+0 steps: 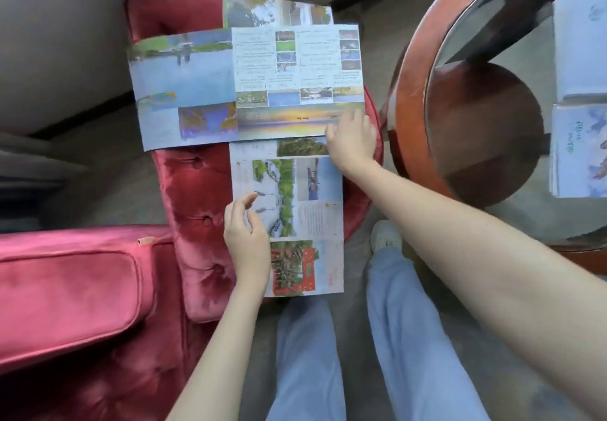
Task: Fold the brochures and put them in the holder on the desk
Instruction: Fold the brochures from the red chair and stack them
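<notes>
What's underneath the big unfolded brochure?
A red tufted cushion shows around the brochure, and a printed panel peeks out past its far edge. Anything else beneath is covered.

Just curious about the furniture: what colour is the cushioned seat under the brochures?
The cushioned seat is deep red, with button tufting; the head view shows it.
</notes>
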